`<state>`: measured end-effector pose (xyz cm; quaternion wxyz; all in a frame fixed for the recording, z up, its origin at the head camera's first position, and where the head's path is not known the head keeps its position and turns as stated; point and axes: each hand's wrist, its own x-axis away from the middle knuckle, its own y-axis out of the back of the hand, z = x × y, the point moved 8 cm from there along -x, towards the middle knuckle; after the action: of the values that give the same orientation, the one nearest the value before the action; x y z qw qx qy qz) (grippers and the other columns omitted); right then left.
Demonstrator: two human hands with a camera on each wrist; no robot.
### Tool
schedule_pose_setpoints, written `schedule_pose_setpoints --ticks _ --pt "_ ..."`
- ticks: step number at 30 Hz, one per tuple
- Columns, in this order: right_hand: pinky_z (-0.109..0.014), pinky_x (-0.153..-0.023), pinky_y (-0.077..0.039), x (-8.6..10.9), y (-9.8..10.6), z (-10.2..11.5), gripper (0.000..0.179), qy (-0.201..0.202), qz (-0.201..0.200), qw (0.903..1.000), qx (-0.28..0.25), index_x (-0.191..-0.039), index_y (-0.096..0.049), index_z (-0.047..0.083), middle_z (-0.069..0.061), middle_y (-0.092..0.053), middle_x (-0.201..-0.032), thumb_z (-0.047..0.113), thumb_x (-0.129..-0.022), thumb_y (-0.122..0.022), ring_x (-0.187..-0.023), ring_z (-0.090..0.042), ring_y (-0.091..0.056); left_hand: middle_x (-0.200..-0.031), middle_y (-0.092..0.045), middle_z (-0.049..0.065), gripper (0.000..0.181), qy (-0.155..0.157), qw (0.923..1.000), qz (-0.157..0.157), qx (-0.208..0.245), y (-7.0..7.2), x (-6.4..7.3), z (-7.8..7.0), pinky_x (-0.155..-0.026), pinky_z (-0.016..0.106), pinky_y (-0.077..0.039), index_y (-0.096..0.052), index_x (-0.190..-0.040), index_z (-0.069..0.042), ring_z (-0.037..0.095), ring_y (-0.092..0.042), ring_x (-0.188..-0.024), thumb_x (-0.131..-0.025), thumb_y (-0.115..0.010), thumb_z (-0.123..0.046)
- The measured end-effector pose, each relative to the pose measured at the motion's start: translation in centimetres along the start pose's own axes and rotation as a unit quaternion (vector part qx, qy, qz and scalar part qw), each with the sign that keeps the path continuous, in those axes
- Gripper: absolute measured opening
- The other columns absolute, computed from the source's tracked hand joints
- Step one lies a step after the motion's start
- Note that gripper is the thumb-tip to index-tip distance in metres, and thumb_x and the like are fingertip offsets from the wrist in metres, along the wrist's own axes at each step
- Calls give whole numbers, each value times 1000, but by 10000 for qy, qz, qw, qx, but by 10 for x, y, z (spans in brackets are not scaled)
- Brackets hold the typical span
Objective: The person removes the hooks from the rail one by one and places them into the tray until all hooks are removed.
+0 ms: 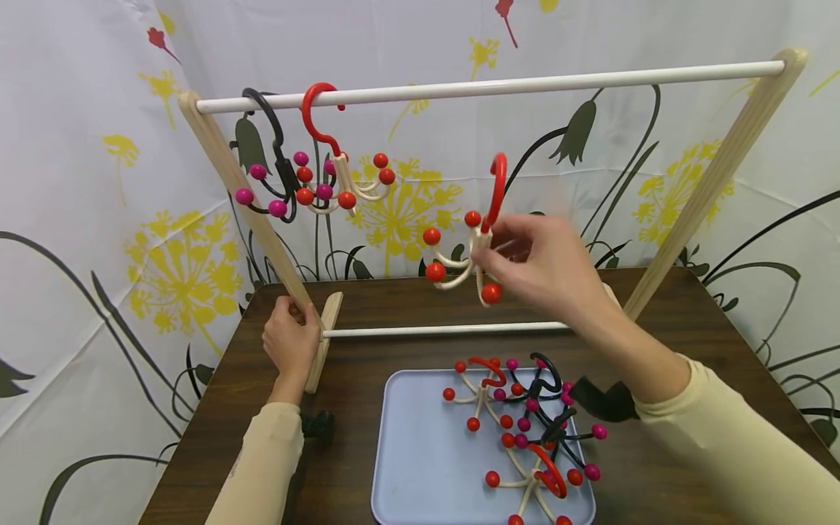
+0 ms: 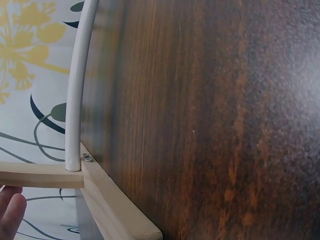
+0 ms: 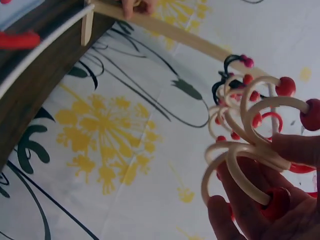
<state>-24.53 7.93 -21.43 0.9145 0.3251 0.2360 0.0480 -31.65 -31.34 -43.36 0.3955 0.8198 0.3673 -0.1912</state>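
My right hand point(image 1: 541, 259) pinches a cream multi-armed hanger point(image 1: 482, 239) by its stem, between thumb and fingers. Its red hook points up, below the level of the rack's white top rod point(image 1: 485, 87), and red balls tip its curved arms. In the right wrist view the fingers lie around the hanger point(image 3: 260, 150) stem. Low on the rack, my left hand point(image 1: 292, 339) grips the left wooden post point(image 1: 252, 211); only its fingertips show against the post in the left wrist view. A black hanger point(image 1: 286, 171) and another red-hooked cream hanger point(image 1: 341, 171) hang at the rod's left end.
A pale blue tray point(image 1: 420, 452) lies in front of the rack on the dark wooden table point(image 1: 216, 437). Several black and cream hangers overlap on its right side, some arms passing over the rim. A lower white rod point(image 1: 446, 330) joins the posts. Behind stands a flower-patterned curtain point(image 1: 420, 44).
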Motion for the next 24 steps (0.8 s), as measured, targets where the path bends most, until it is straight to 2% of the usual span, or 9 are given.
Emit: schedule_pose_setpoints --ticks 7,12,17,21,24 --pt "-35 -68 -50 61 -35 -9 12 -316 659 9970 242 -95 -72 21 12 -72 -85 24 -85 -75 -78 -5 -69 -79 -69 12 17 30 10000 25 15 2 -1 -1 -58 53 -43 -63 -94 -4 35 -63 -66 -88 -70 -19" --pt "-30 -63 -48 96 -57 -7 9 -182 971 9945 349 -88 -69 28 21 -69 -81 23 -83 -76 -76 3 -67 -78 -69 13 17 18 10000 -26 17 5 -1 -2 -58 53 -43 -62 -93 -3 36 -63 -66 -88 -70 -17" --pt "-28 -66 -51 126 -77 -7 14 -90 1334 9908 206 -89 -69 28 24 -67 -83 22 -81 -79 -77 5 -64 -78 -69 13 17 -20 10000 -70 30 6 -1 -2 -58 54 -43 -62 -93 -3 35 -64 -67 -88 -70 -17" --pt "-30 -72 -53 149 -100 -19 21 -411 1945 9800 -84 -100 -71 26 20 -68 -92 23 -81 -79 -82 2 -66 -79 -69 12 17 4 10000 -26 -12 4 -1 -1 -58 54 -43 -62 -94 -4 35 -64 -67 -88 -70 -18" --pt "-29 -72 -53 165 -119 -33 26 -844 2391 9664 -431 -105 -70 25 17 -69 -96 23 -81 -80 -85 -3 -66 -79 -69 12 17 -3 10000 -31 -19 3 -1 -1 -58 54 -43 -62 -94 -4 35 -64 -67 -88 -69 -19"
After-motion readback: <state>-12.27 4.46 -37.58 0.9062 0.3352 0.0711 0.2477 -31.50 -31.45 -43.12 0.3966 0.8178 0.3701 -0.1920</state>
